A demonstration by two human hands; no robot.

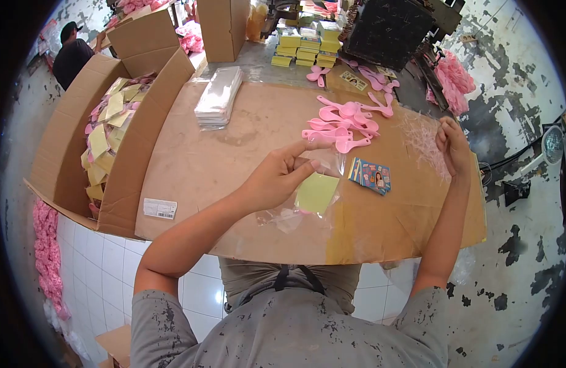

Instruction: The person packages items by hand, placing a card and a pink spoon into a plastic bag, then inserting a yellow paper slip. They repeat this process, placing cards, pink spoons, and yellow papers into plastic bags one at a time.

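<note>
My left hand [277,178] pinches the top of a clear plastic bag [337,164] over the middle of the table. A pale yellow card [318,194] is inside the bag, and a bit of pink shows at its lower edge. My right hand [452,147] is raised at the table's right side, fingers curled together, beside a heap of thin clear plastic strips [425,138]. Whatever those fingers hold, if anything, cannot be made out. Between the hands lies a small stack of printed cards [373,176]. Beyond it is a pile of pink plastic spoons [344,122].
A cardboard box [132,144] full of bagged cards stands at the left. Clear bags [219,98] lie stacked on the cardboard-covered table [191,178]. Bundles of yellow cards [307,46] and a black machine [390,30] are at the back. A person [74,55] is at the far left.
</note>
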